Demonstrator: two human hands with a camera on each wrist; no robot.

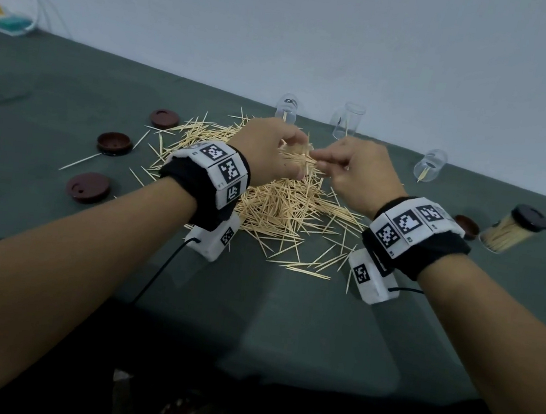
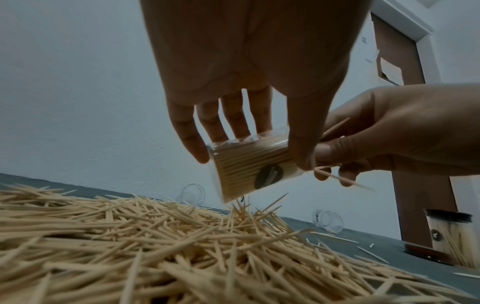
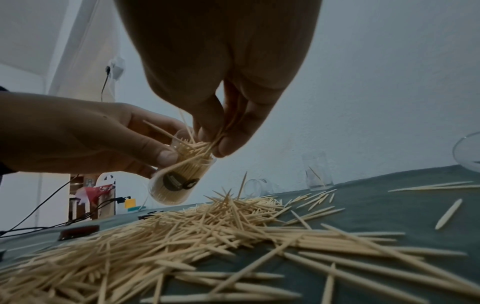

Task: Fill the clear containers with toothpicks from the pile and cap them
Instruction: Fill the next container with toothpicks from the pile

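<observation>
A big pile of toothpicks [image 1: 281,208] lies mid-table on the dark green cloth. Above it my left hand [image 1: 292,154] grips a clear container [image 2: 249,166], tilted and packed with toothpicks, thumb on one side and fingers [image 2: 233,119] on the other. My right hand [image 1: 322,159] pinches a small bunch of toothpicks [image 3: 197,142] at the container's open mouth [image 3: 192,148]. Three more clear containers sit behind the pile: one on its side [image 1: 286,107], one upright [image 1: 349,121], one tipped over [image 1: 429,166]. Each holds a stray toothpick or two.
A filled, dark-capped container [image 1: 511,232] stands at the right, with a brown cap [image 1: 467,227] beside it. Three brown caps [image 1: 164,118] [image 1: 114,143] [image 1: 88,186] lie left of the pile. Loose toothpicks are scattered around. The wall runs close behind the table's far edge [image 1: 475,169].
</observation>
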